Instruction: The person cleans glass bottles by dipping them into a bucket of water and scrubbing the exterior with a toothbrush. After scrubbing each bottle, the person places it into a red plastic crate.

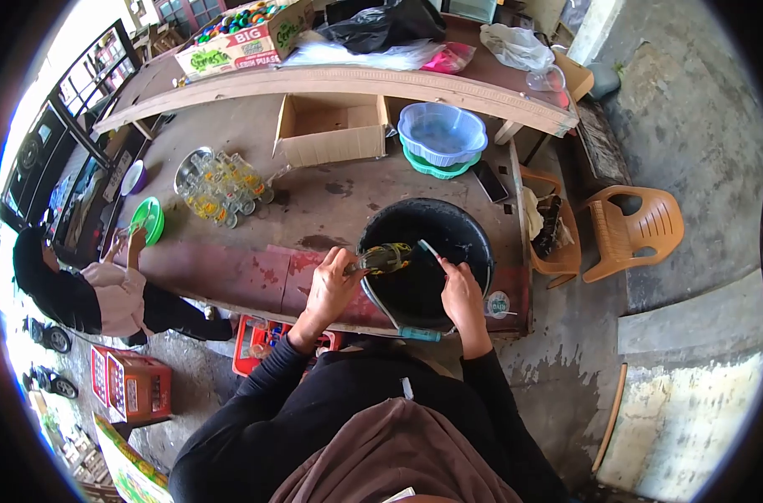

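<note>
My left hand (333,283) is closed around a clear drinking glass (386,258) with a yellow print, held tilted over the black bucket (474,226). The fingers of my right hand (463,295) are wrapped round a slim, pale-headed brush (428,247), its head close to the glass. Dark liquid shows inside the bucket, which stands at the table's front edge with its handle (419,334) hanging toward me.
Several printed glasses (226,189) stand grouped on the table (314,197). Behind are a cardboard box (331,151) and stacked blue and green basins (443,134), with a phone (490,181) beside them. At left, another person (88,289) handles a green basin (149,222).
</note>
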A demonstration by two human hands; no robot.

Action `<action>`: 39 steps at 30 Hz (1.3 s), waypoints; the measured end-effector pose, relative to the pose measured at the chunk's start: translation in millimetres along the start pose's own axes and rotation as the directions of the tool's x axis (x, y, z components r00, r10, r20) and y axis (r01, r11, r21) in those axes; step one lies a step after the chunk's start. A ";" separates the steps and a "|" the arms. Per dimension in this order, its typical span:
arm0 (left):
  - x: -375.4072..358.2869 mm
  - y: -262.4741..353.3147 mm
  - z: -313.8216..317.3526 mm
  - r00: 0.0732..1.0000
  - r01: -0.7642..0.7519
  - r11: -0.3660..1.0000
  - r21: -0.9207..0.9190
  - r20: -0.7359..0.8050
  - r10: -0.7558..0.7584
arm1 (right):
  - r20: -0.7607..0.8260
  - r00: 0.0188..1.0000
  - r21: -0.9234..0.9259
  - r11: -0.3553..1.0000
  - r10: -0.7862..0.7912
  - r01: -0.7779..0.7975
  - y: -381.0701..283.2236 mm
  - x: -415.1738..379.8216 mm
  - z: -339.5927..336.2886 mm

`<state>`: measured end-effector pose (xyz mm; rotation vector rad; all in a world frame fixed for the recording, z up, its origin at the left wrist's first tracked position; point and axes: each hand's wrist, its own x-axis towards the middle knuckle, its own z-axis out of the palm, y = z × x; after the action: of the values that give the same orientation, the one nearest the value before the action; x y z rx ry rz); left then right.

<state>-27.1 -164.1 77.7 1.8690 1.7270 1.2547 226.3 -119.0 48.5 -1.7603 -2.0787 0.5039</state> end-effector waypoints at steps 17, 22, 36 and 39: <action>-34.7 -11.5 2.1 0.919 -0.392 0.897 0.203 0.123 0.374 | 0.007 0.965 0.477 0.849 -0.260 0.226 1.3 19.6 -12.1; -32.6 -9.7 -3.1 0.894 -0.448 0.874 0.188 0.094 0.438 | -0.057 0.987 0.295 0.941 -0.153 0.163 29.3 29.6 0.4; 15.3 -5.0 9.3 0.990 -0.137 0.991 -0.002 -0.037 0.137 | -0.085 0.985 0.124 0.979 -0.151 0.161 8.2 -2.6 -13.5; 26.2 -9.9 17.5 0.993 0.016 0.999 -0.027 -0.119 -0.019 | -0.131 0.958 0.283 0.917 -0.255 0.282 -6.0 -11.3 -5.4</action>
<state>-23.2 -132.1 70.7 1.7934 1.7734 1.4018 225.5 -130.9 55.6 -1.2786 -2.0147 0.6073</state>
